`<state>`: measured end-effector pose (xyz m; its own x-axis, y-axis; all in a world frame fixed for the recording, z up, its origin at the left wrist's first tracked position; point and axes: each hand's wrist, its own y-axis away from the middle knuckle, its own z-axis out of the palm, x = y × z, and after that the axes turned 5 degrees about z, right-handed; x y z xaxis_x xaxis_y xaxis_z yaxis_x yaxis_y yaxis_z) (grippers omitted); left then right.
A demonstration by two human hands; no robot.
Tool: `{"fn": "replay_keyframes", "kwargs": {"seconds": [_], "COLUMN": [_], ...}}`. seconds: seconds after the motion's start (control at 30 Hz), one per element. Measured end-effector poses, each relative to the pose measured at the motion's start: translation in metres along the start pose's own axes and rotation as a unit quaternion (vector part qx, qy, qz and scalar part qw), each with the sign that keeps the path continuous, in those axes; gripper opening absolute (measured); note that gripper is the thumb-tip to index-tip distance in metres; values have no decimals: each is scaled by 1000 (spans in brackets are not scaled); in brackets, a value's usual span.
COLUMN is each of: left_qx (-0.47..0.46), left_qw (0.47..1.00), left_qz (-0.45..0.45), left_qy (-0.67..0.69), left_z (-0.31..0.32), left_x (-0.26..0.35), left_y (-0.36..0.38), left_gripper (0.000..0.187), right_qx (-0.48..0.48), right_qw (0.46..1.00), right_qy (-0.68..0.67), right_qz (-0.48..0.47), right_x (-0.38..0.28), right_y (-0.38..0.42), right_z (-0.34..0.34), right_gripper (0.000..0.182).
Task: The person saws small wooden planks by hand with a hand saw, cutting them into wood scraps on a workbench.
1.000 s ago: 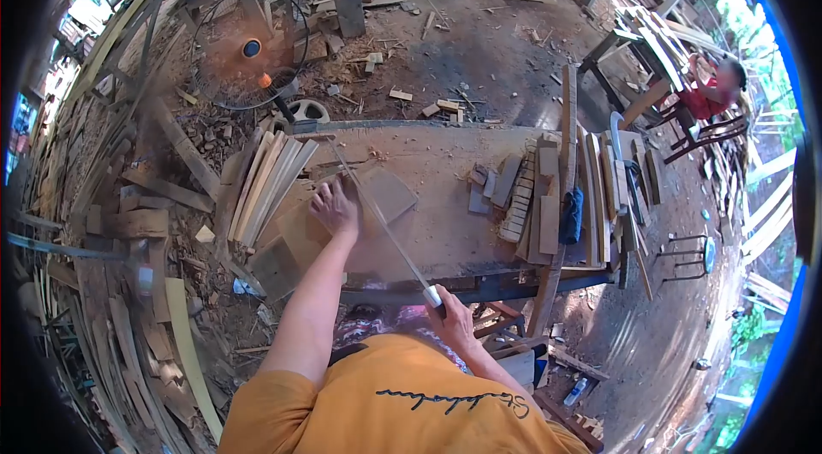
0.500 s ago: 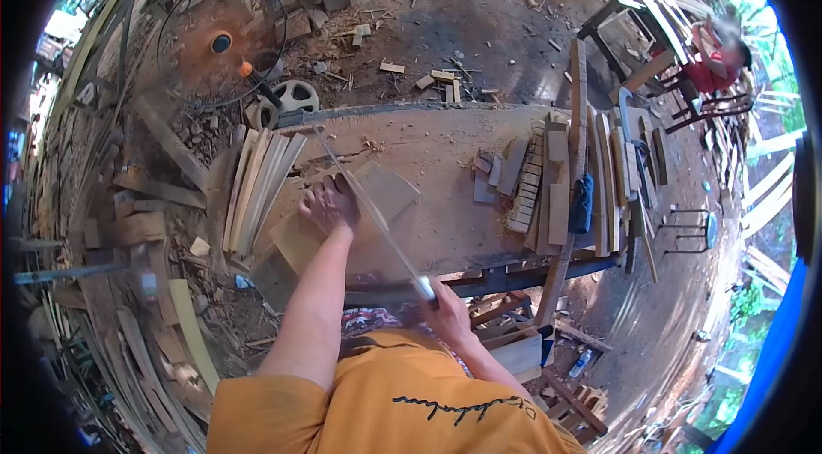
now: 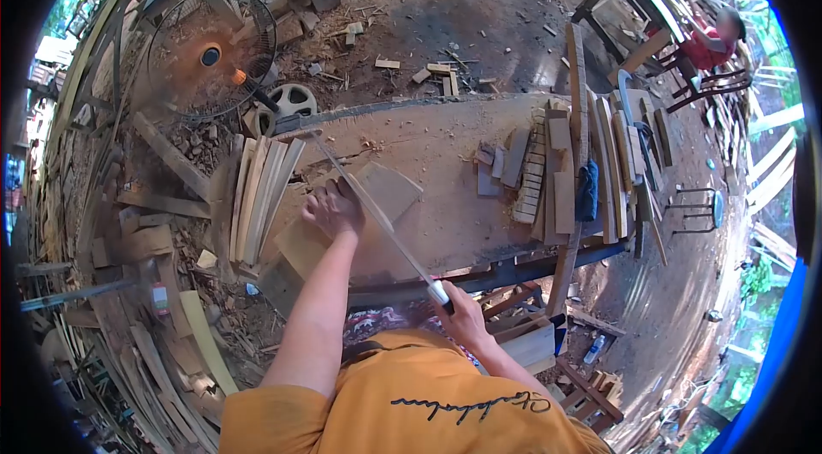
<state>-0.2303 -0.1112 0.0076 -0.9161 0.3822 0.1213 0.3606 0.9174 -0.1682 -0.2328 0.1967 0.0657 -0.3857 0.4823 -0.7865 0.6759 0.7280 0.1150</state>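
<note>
My right hand (image 3: 465, 317) is wrapped round the light-coloured handle of a handsaw (image 3: 384, 225), close to my body at the workbench's near edge. The long narrow blade, seen nearly edge-on, slants away to the far left across a flat wooden board (image 3: 390, 190). This board lies at an angle on the workbench (image 3: 454, 124). With fingers bent, my left hand (image 3: 334, 210) presses down on and holds the board, just left of the blade. The cut itself is too small to make out.
Wooden strips (image 3: 264, 188) lie at the bench's left end; stacked wood pieces (image 3: 561, 171) and a blue cloth (image 3: 587, 190) are at its right. A wire-caged fan (image 3: 211, 55) stands beyond the left end. A seated person (image 3: 712, 44) in red is far right. Offcuts litter the ground.
My right hand and the saw handle have shifted slightly toward my body and to the right. My left hand stays on the board. The whole view has moved a little.
</note>
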Motion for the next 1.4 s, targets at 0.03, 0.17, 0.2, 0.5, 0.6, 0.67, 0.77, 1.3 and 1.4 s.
{"fn": "replay_keyframes", "kwargs": {"seconds": [0.03, 0.17, 0.2, 0.5, 0.6, 0.67, 0.77, 1.3, 1.4], "left_qx": [-1, 35, 36, 14, 30, 30, -42, -33, 3], "left_qw": [1000, 995, 995, 998, 997, 998, 998, 996, 998], "left_qz": [14, 56, 54, 53, 60, 53, 38, 36, 25], "left_qy": [-28, -79, -79, -23, -25, -19, -6, -73, -61], "left_z": [4, 19, 18, 20, 22, 17, 14, 55, 56], "left_x": [-2, -13, -11, -13, -14, -16, -12, -28, -24], "left_y": [-1, 5, 6, 5, 6, 5, -1, -10, -5], "left_gripper": [34, 33, 33, 36, 35, 35, 37, 41, 36], "right_qx": [-3, -14, -25, -7, -17, -19, -41, 14, 23], "right_qw": [1000, 999, 998, 999, 998, 997, 998, 997, 998], "right_qy": [1, 8, 14, -14, -32, -54, -13, 51, 48], "right_qz": [1, 44, 56, 36, 55, 42, 45, 61, 26], "right_x": [4, -16, -23, -3, -20, -33, -41, -29, -37], "right_y": [-1, -45, -61, -16, -61, -91, -100, -40, -85], "right_z": [5, 25, 28, 16, 32, 42, 35, 12, 33], "right_gripper": [43, 37, 32, 43, 39, 34, 30, 25, 22]}}
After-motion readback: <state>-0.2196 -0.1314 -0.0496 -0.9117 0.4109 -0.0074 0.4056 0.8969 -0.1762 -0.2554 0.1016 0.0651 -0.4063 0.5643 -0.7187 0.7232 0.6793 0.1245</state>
